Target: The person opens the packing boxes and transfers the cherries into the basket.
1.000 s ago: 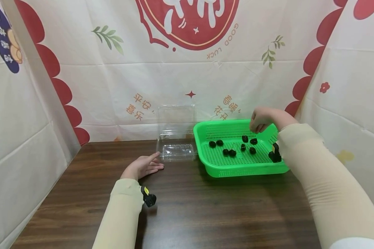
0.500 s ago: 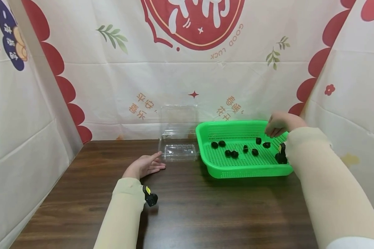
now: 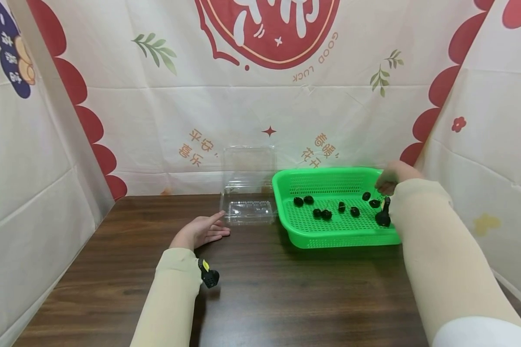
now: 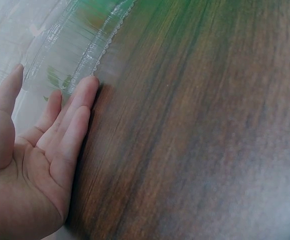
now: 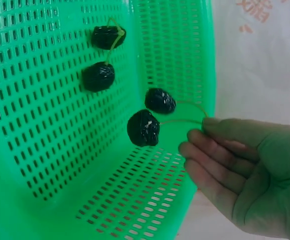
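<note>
My right hand (image 3: pixel 390 177) is over the right end of a green plastic basket (image 3: pixel 345 239). Thumb and fingertips pinch the thin stems of a pair of dark, glossy cherries (image 5: pixel 144 128); in the head view these cherries (image 3: pixel 366 196) hang at the basket's right end. Whether they touch the basket floor, I cannot tell. Several other dark cherries (image 3: pixel 326 214) lie in the basket, some of them a stemmed pair (image 5: pixel 98 76). My left hand (image 3: pixel 201 231) rests on the table with fingers straight, fingertips at a clear plastic clamshell box (image 3: pixel 247 209), whose lid stands up.
The brown wooden table (image 3: pixel 260 289) carries the box and the basket side by side. A printed cloth (image 3: pixel 178 115) hangs close behind both, with cloth walls at left and right. A small black camera (image 3: pixel 209 274) sits on the left wrist.
My right hand has moved right across the basket, and the pinched pair of cherries has gone with it. The left hand, box and basket stay in place; the head view shifts slightly.
</note>
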Tool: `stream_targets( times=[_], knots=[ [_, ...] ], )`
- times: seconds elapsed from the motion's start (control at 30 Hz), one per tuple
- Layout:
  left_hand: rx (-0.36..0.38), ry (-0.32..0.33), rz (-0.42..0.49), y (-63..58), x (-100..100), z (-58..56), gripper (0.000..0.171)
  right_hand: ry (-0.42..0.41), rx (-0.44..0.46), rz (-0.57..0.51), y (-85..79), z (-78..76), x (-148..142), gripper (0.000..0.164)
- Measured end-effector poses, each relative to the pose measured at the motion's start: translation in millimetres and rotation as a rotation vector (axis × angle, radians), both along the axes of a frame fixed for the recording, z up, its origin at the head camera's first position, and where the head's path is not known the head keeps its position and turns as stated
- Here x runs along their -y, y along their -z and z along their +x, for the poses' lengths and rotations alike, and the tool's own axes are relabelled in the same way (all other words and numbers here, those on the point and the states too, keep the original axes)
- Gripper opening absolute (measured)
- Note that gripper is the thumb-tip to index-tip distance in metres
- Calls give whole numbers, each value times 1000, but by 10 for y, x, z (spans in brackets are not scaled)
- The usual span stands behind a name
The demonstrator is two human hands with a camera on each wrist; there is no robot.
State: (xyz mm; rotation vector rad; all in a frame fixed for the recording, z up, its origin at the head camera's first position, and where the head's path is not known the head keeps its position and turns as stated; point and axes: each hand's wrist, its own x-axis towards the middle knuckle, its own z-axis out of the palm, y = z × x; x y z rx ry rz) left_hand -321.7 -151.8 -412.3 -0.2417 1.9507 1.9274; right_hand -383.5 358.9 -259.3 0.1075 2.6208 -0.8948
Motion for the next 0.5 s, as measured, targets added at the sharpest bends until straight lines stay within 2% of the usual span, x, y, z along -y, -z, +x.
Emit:
stream_targets(
  times=[0.13,0.33,0.5],
  knots=[
    [7,-4,-3,4,-15,2,62,50,-48,40,37,69,-63,15],
    [5,15,1,-9,-44,-10,62,16,-60,129,119,114,-149,14],
    [16,22,10,-31,-71,-8,61,5,-55,190,213,73,-263,15]
  ],
)
